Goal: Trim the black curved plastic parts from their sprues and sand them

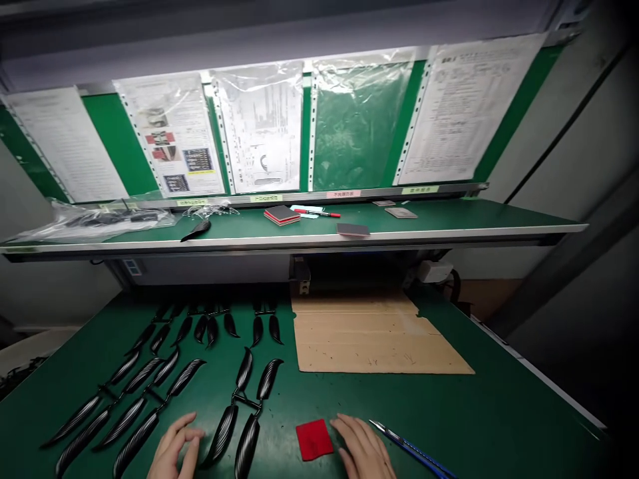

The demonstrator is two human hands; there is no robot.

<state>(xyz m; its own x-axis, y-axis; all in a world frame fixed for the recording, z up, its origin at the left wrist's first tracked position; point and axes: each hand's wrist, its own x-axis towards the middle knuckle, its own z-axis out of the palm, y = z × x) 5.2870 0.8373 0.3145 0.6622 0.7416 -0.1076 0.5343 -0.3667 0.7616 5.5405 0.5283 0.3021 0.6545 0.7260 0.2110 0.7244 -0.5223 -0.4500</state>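
Note:
My left hand is at the bottom, fingers apart and holding nothing, just left of a black moulded part with four curved, ribbed blades. My right hand hovers or rests by the right edge of a red square pad, its fingers slightly bent and nothing seen in them. To its right lies a blue-handled tool with a pointed metal tip. More black bladed parts lie in rows on the left of the green table.
A flat cardboard sheet lies at the table's back right. Above, a shelf holds a pad stack, a red pen, a plastic bag and a loose black blade. Papers in sleeves hang behind.

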